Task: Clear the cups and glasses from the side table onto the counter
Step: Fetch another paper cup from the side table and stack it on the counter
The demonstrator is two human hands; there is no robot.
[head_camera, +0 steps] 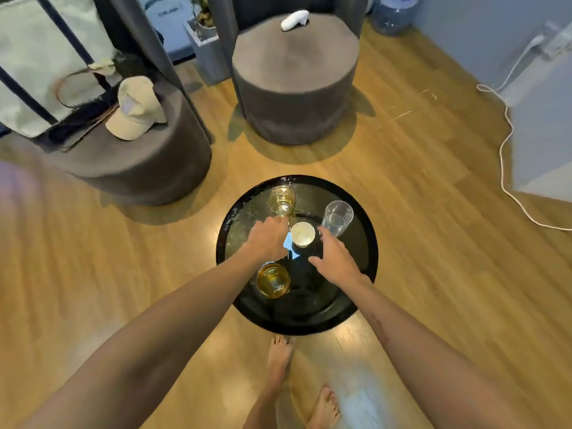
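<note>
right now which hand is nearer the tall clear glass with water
The right hand. Its fingertips reach just beside the tall clear glass; the left hand hovers farther away, on the other side of the white paper cup.

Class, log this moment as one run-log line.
stage: reaching | left hand: open, beside paper cup | right hand: open, near clear tumbler | side table: four vessels remain

Domestic living room: wood-plank floor (418,187), two round upholstered stools (294,78) beyond the hands, cap (136,109) and tote bag (46,57) far left, bare feet (280,357) below them.
</note>
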